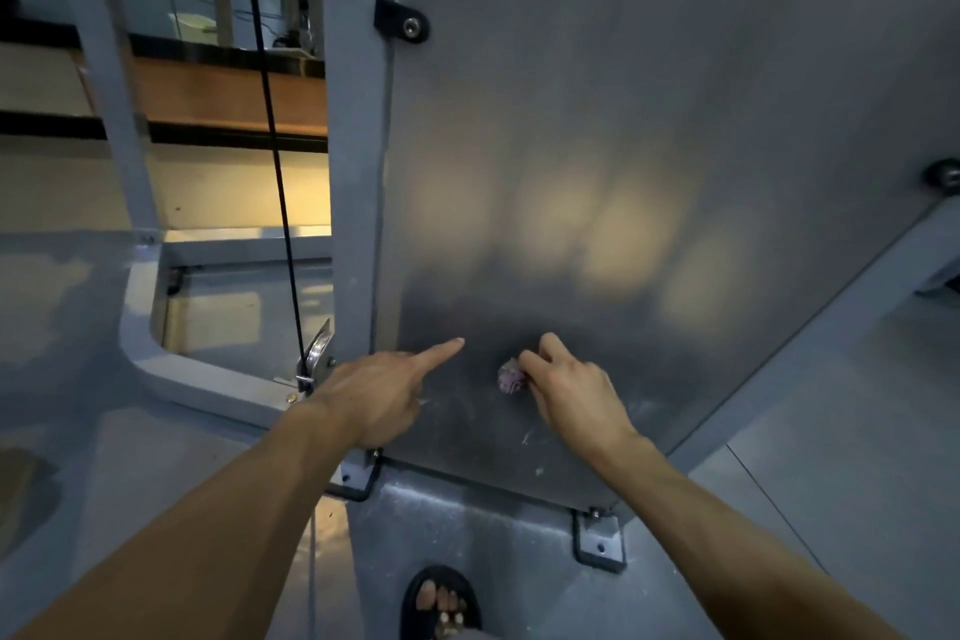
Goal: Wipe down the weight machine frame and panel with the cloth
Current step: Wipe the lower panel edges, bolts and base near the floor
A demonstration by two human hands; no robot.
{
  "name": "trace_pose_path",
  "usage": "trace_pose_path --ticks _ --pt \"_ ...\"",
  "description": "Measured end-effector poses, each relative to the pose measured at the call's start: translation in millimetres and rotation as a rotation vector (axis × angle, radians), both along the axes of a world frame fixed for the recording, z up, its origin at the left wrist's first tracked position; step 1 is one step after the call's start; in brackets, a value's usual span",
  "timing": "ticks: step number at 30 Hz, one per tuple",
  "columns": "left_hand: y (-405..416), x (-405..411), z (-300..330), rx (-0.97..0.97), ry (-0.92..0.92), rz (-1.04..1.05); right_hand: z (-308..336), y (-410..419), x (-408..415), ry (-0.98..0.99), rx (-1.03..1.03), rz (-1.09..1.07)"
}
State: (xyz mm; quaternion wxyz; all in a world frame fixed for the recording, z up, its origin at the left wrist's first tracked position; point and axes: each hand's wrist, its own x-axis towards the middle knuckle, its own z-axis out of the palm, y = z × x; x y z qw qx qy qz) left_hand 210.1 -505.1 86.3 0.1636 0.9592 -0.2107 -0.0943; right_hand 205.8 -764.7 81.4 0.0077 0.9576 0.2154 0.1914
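Note:
A tall grey metal panel [623, 120] of the weight machine fills the middle and right of the view, bolted to a grey upright frame post [356, 172] on its left. My right hand [566, 392] grips a small bunched pinkish-purple cloth [510, 377] and holds it against the panel's lower part. My left hand [376, 390] is just left of it, its index finger stretched out with the tip at the panel and the other fingers curled. White smudges mark the panel near its bottom edge.
A black cable [275, 156] runs down left of the post to a metal pulley [316, 353]. A second grey frame post [104, 78] leans at the far left. Black brackets [597, 541] fix the panel to the base. My sandalled foot [441, 603] stands below.

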Motion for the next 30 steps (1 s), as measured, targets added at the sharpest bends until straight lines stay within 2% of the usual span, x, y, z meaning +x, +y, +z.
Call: trace_pose_path --ticks 7,10,14,25,30 --pt "-11 1 16 -0.059 0.019 -0.041 99 -26 -4 -0.142 0.128 -0.035" --pt "-16 -1 21 -0.056 0.001 -0.059 118 -27 -8 -0.174 0.186 -0.052" --pt "-20 2 19 -0.041 -0.013 -0.07 94 -18 -5 -0.131 0.191 -0.084" --pt "-12 21 -14 -0.059 -0.073 -0.034 -27 9 7 0.042 0.142 -0.091" --pt "4 25 -30 0.027 0.028 0.015 -63 17 4 0.134 0.07 -0.063"
